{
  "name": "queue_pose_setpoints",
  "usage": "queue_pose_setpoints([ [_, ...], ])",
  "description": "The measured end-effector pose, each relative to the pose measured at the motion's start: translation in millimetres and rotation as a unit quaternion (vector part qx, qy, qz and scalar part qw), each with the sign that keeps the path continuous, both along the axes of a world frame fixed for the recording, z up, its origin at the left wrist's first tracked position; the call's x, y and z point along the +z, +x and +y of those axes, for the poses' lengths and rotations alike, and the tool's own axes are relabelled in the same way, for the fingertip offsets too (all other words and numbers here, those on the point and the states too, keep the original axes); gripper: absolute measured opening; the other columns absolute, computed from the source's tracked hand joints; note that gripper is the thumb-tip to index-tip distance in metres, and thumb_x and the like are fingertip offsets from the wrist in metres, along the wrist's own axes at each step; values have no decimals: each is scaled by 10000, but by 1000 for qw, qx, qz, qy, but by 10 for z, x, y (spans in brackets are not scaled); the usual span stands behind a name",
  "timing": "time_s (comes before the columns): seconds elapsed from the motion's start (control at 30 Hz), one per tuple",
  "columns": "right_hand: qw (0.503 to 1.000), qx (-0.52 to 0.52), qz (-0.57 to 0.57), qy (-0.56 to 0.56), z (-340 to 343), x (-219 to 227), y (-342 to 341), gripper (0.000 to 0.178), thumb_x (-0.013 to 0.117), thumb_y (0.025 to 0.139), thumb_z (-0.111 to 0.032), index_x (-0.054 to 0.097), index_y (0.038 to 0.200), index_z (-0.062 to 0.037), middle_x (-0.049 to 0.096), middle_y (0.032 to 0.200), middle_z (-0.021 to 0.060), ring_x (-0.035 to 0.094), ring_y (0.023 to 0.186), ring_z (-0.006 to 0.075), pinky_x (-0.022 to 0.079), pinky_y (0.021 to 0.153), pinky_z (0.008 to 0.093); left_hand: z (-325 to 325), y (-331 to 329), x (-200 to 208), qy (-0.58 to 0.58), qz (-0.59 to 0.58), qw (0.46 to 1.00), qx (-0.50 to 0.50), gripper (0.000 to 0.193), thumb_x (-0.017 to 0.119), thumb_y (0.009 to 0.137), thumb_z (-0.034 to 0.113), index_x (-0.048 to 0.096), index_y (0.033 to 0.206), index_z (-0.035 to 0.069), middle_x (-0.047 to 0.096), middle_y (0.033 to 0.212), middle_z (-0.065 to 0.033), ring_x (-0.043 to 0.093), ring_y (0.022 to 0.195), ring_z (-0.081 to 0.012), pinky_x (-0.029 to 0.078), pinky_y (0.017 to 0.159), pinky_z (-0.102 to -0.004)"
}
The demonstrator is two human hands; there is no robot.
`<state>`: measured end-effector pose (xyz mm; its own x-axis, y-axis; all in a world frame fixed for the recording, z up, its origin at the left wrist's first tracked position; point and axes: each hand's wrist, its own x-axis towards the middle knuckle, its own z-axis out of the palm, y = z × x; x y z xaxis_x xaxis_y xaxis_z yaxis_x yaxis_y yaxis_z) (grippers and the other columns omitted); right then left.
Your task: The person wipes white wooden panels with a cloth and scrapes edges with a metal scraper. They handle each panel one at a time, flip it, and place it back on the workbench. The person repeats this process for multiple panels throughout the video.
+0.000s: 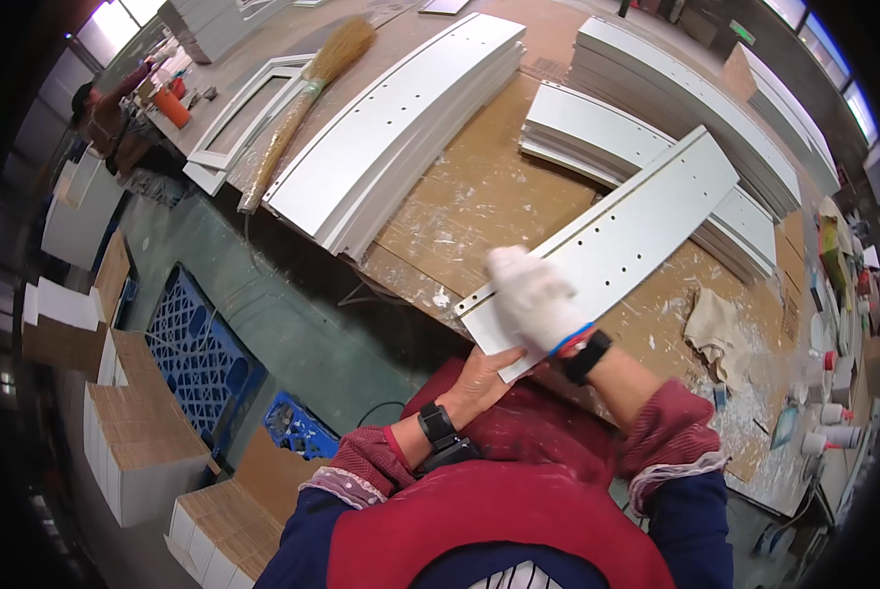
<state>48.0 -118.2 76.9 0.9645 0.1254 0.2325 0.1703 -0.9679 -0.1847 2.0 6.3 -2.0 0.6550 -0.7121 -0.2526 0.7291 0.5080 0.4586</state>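
Note:
A long white panel (607,240) with rows of drilled holes and a groove along one edge lies slanted over the workbench (489,196), its near end sticking out over the front edge. My bare left hand (481,381) grips that near end, thumb on top and fingers partly hidden beneath. On the panel's upper face, close to the same end, is my right hand (538,294) in a white glove. Motion smears its fingers, so their shape is unclear. The panel's far end rests across a short stack of white panels (597,128).
More stacked white panels (400,118) stand left and far right (685,88). A broom (307,108) lies beside a white frame (243,113). At right are a rag (715,329) and several bottles (832,414). Blue plastic pallet (199,344) on the floor; another person (126,133) works far left.

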Motion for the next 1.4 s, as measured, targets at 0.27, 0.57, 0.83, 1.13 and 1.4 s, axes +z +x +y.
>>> queue_pose_setpoints([
  [0.27, 953, 172, 238, 69, 493, 259, -199, 308, 542, 822, -209, 541, 1119, -130, 580, 1021, 119, 568, 947, 268, 480, 754, 376, 228, -140, -593, -141, 105, 982, -62, 419, 459, 947, 318, 416, 1290, 80, 510, 1249, -155, 512, 1141, -292, 380, 1028, -431],
  [0.57, 938, -317, -28, -136, -1956, 308, -161, 132, 468, 913, -277, 562, 946, -190, 649, 717, 105, 640, 605, 293, 524, 542, 415, -45, 33, 105, -94, 107, 990, 3, 611, 494, 897, 429, 334, 1339, 39, 462, 1307, -150, 479, 1174, -348, 435, 934, -536],
  [0.83, 969, -64, -151, -187, -510, 26, -439, 115, 515, 882, -200, 515, 809, -111, 483, 602, 27, 525, 473, 161, 410, 375, 284, -5, 113, 247, -135, 91, 987, 11, 876, 158, 812, 768, 272, 1411, 139, 403, 1377, -116, 433, 1225, -336, 400, 960, -533],
  [1.13, 986, -79, -146, 13, -765, 140, -808, 136, 564, 838, -135, 616, 963, -140, 614, 694, 67, 625, 616, 221, 505, 524, 337, 50, 151, 271, -215, 150, 965, 11, 908, 175, 824, 754, 219, 1430, 79, 309, 1436, -165, 303, 1304, -400, 253, 1049, -586],
  [1.4, 962, -48, -189, -192, -719, 130, -781, 142, 571, 867, -208, 558, 744, -139, 504, 592, -12, 503, 466, 116, 385, 364, 245, -1, 156, 268, -228, 154, 961, 13, 862, 171, 841, 733, 241, 1429, 106, 303, 1445, -149, 320, 1300, -388, 268, 1035, -587],
])
